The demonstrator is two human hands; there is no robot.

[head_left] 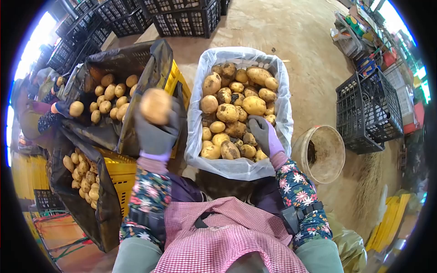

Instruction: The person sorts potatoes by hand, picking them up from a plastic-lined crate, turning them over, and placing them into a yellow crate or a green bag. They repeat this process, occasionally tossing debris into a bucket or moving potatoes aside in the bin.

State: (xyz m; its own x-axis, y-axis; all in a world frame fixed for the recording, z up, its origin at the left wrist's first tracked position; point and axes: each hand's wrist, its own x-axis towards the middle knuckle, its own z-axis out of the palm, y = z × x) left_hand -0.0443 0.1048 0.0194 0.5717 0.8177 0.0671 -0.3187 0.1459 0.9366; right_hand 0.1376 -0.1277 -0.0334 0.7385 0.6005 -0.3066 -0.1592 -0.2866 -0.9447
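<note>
My left hand (157, 129), in a dark grey glove with a purple cuff, is closed around a tan potato (155, 106). Motion blurs both; they are in the gap between the lined yellow crate and the white-lined crate. My right hand (261, 133), gloved alike, reaches over the right side of the white-lined crate (195, 132). Its fingers stretch out onto the heaped potatoes (228, 113), and I see nothing held in them; the fingertips are partly hidden. Many of these potatoes carry dark soil, and their sizes vary.
Left of me, yellow crates (119, 182) with black liners hold potatoes (109, 93). Another person's gloved hand (61, 109) is by a potato there. A dirty white bucket (324, 154) lies tilted at right, near black crates (368, 111). Filled black crates (182, 22) stand behind.
</note>
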